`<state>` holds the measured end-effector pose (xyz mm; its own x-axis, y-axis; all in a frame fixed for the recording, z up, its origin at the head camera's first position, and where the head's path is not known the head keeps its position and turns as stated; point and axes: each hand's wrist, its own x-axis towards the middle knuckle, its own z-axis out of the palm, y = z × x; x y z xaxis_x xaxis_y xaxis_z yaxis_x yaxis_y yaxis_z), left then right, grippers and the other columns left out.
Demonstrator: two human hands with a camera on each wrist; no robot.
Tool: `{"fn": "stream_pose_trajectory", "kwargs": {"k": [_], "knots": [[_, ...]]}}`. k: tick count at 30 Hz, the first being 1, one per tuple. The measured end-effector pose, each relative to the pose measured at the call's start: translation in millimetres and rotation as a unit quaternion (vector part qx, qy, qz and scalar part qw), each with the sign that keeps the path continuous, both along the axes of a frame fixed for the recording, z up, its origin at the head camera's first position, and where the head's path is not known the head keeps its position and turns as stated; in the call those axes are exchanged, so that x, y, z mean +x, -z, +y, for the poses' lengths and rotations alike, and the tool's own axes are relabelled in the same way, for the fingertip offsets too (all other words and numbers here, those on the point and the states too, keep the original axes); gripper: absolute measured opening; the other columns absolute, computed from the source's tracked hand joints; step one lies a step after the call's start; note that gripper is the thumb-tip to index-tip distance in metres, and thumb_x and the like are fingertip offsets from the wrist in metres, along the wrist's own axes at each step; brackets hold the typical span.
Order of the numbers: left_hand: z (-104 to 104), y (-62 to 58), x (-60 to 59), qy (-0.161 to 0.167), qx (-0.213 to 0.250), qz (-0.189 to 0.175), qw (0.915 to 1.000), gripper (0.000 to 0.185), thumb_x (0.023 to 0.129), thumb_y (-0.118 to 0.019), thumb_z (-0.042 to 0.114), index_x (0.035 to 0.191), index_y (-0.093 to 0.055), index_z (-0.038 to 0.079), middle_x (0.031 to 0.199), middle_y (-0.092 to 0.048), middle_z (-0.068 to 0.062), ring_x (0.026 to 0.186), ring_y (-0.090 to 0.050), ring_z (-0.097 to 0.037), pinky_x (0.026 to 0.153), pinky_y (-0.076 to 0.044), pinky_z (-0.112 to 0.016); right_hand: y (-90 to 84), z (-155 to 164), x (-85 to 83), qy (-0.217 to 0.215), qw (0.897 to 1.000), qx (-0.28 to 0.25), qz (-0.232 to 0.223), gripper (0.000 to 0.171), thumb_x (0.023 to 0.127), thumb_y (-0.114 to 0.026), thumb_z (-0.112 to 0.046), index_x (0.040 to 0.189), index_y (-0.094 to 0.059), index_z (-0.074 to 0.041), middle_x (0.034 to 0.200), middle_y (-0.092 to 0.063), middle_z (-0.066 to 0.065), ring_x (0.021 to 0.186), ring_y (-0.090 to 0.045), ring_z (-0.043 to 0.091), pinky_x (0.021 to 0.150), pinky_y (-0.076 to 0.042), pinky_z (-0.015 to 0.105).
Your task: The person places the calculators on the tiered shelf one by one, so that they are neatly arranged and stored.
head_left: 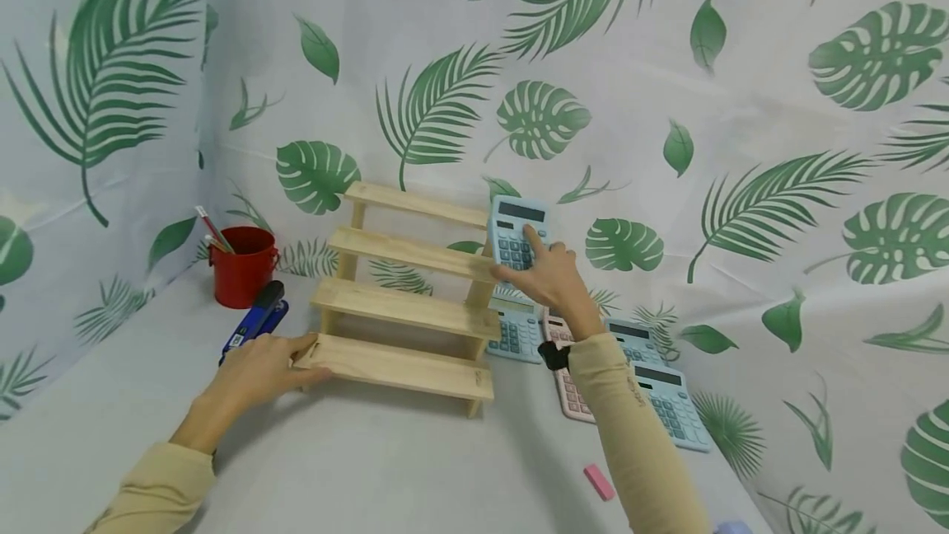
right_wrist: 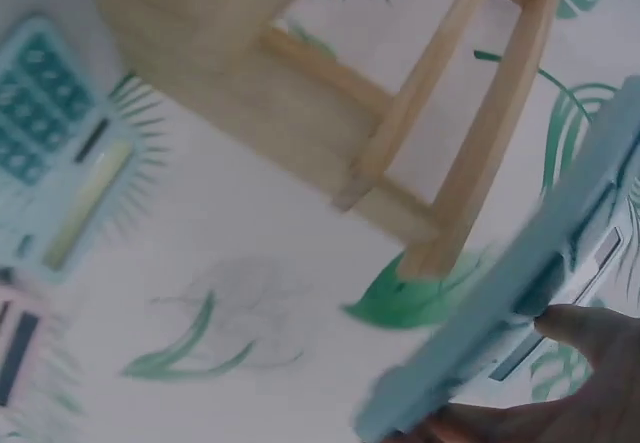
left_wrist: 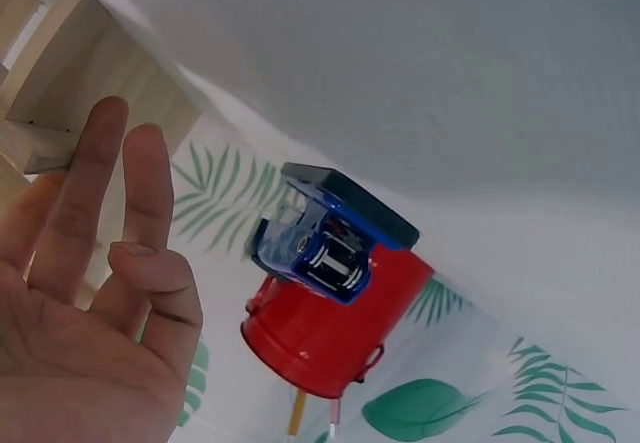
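My right hand (head_left: 547,273) holds up a light blue calculator (head_left: 511,247) by its lower right side, one finger lying over its face. The calculator stands tilted beside the upper right end of a stepped wooden rack (head_left: 404,310); in the right wrist view the calculator (right_wrist: 500,293) appears edge-on. At the rack's lowest left corner, my left hand (head_left: 259,369) pinches the end of the bottom step between thumb and finger. The left wrist view shows this hand (left_wrist: 100,263) with its other fingers off the wood.
A blue stapler (head_left: 255,320) and a red bucket (head_left: 240,269) with pencils stand left of the rack. Right of it lie more blue calculators (head_left: 670,406) and a pink calculator (head_left: 574,390), partly behind my right arm. A pink eraser (head_left: 599,482) lies nearer me. Patterned cloth (head_left: 445,23) hangs behind.
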<state>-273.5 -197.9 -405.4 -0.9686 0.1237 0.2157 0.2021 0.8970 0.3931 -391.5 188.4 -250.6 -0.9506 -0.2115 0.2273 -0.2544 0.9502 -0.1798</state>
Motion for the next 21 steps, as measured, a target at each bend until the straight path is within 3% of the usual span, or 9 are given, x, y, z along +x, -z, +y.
{"fn": "stream_pose_trajectory", "kwargs": {"k": [5,8,11,14,17,21], "knots": [[1.6,2.6,1.7,0.002,-0.005,-0.01,0.9999,0.083,0.081,-0.069,0.068,0.14,-0.06,0.011,0.077,-0.06,-0.002,0.063,-0.048,-0.016,0.048,-0.035,-0.032,-8.2,-32.0,-27.0,-0.009,1.0,0.014,0.025,0.098,0.084,-0.053,-0.075,0.161,-0.026,-0.02,0.144,-0.039,0.043,0.132,-0.036,0.064,0.104,-0.038,0.069],[3.0,3.5,2.2,0.007,-0.006,-0.012,0.9999,0.083,0.081,-0.069,0.069,0.14,-0.061,0.012,0.095,-0.071,-0.009,0.069,-0.054,-0.017,0.05,-0.039,-0.035,-9.1,-44.2,-41.3,-0.002,0.999,0.036,0.038,0.095,0.084,-0.05,-0.075,0.157,-0.034,-0.017,0.138,-0.048,0.04,0.125,-0.045,0.059,0.104,-0.037,0.066],[3.6,3.8,2.1,0.008,-0.003,-0.008,0.9999,0.082,0.08,-0.069,0.069,0.139,-0.062,0.012,0.111,-0.073,-0.015,0.074,-0.058,-0.019,0.051,-0.043,-0.037,-8.7,-55.6,-52.7,0.0,0.998,0.045,0.046,0.093,0.085,-0.047,-0.076,0.154,-0.04,-0.014,0.138,-0.054,0.035,0.125,-0.049,0.055,0.108,-0.033,0.066],[3.4,4.2,1.1,0.003,-0.001,-0.005,1.0,0.081,0.079,-0.071,0.068,0.138,-0.063,0.013,0.111,-0.073,-0.015,0.073,-0.058,-0.018,0.05,-0.042,-0.036,-8.2,-70.6,-59.9,-0.005,0.998,0.042,0.052,0.095,0.087,-0.042,-0.08,0.154,-0.042,-0.013,0.138,-0.057,0.032,0.127,-0.052,0.052,0.111,-0.03,0.065],[2.4,3.6,-0.5,-0.003,0.004,-0.001,1.0,0.08,0.08,-0.072,0.067,0.138,-0.063,0.013,0.109,-0.073,-0.014,0.069,-0.054,-0.017,0.049,-0.039,-0.034,-9.9,-90.9,-62.7,-0.012,0.996,0.061,0.057,0.097,0.089,-0.031,-0.083,0.154,-0.041,-0.012,0.128,-0.064,0.031,0.123,-0.057,0.05,0.115,-0.027,0.062],[0.1,1.6,-2.1,-0.007,0.009,0.0,0.9999,0.079,0.08,-0.071,0.066,0.138,-0.063,0.013,0.112,-0.073,-0.017,0.07,-0.055,-0.019,0.049,-0.038,-0.034,-12.5,-119.6,-61.8,-0.031,0.995,0.081,0.048,0.093,0.093,-0.026,-0.08,0.156,-0.037,-0.012,0.136,-0.058,0.034,0.133,-0.049,0.051,0.122,-0.018,0.058]]}}
